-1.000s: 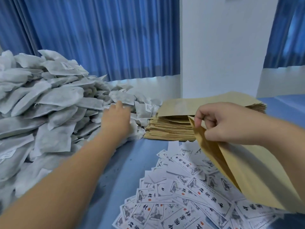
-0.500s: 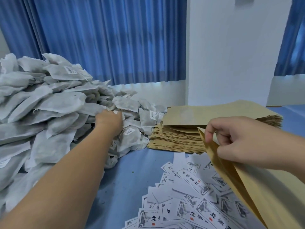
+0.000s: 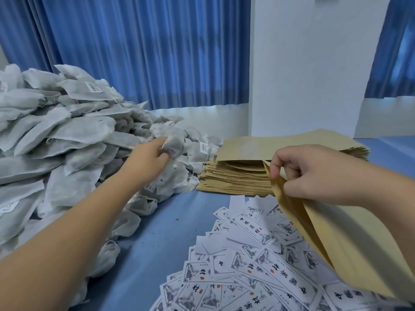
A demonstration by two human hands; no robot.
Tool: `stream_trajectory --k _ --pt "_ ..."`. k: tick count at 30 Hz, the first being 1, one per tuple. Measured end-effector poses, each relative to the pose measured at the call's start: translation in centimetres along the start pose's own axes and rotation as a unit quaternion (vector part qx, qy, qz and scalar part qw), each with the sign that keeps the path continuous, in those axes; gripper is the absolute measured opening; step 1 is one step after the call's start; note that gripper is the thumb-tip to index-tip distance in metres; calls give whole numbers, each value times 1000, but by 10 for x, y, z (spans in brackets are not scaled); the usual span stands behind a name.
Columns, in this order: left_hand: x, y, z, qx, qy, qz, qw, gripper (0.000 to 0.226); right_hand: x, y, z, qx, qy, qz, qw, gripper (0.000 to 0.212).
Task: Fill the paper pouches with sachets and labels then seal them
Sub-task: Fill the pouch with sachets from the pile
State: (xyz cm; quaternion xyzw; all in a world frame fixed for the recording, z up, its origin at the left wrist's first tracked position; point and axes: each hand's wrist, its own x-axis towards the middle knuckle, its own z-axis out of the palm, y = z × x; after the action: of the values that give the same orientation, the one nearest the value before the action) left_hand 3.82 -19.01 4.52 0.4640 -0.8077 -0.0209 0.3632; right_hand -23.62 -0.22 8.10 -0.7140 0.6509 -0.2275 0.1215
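Observation:
A large heap of white fabric sachets (image 3: 67,135) fills the left side of the blue table. My left hand (image 3: 149,159) reaches into the heap's right edge and grips one sachet (image 3: 174,145) that is lifted slightly. My right hand (image 3: 307,173) pinches the open mouth of a brown paper pouch (image 3: 350,243), which slants down to the lower right over the labels. Printed white labels (image 3: 247,265) lie scattered at the front. A stack of flat brown pouches (image 3: 242,173) sits behind them.
The blue table surface (image 3: 161,232) shows between the sachet heap and the labels. A white pillar (image 3: 314,63) stands behind the pouch stack, with blue curtains (image 3: 146,52) along the back wall.
My left hand has closed on a sachet at the heap's right edge and raised it a little. My right hand keeps holding the pouch mouth open.

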Motion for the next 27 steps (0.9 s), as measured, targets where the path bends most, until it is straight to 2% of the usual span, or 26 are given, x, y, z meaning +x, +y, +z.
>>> stream_trajectory --k 3,5,6,8,9,10,12,15,17,19,21,23,25,27 --pt "-25 22 2 -227 -20 -66 971 30 -1 0 0 -8 -1 5 1000 22" --pt "-45 38 10 -270 -52 -37 961 35 -1 1 0 -12 1 5 1000 21" --pt "-54 44 18 -240 -85 15 967 37 -1 1 0 -14 3 4 1000 21" --pt "-68 52 38 -54 -148 119 980 38 0 3 1 -18 6 3 1000 21" --pt "-73 55 48 57 -160 141 975 43 0 3 1 -20 6 3 1000 21" --pt "-76 56 54 124 -168 148 967 47 0 3 2 -22 6 3 1000 21" --pt "-81 58 61 137 -186 148 962 46 1 4 2 -21 4 2 1000 21" --pt "-83 59 59 105 -193 150 964 31 1 6 1 -11 4 3 1000 21" --pt "-83 62 54 99 -173 123 972 21 1 7 1 2 3 2 1000 22" --pt "-84 67 48 63 -119 104 985 28 0 8 0 15 3 3 1000 22" --pt "-86 80 38 -37 5 149 988 36 0 9 -1 25 -4 6 1000 23" --pt "-91 104 25 -110 100 215 965 42 0 9 -2 32 -8 9 999 21" --pt "-100 131 21 -147 94 276 945 44 -1 9 -3 26 -3 -1 1000 17" --pt "-109 151 24 -160 37 323 932 50 -2 10 -6 32 -7 -13 999 17"
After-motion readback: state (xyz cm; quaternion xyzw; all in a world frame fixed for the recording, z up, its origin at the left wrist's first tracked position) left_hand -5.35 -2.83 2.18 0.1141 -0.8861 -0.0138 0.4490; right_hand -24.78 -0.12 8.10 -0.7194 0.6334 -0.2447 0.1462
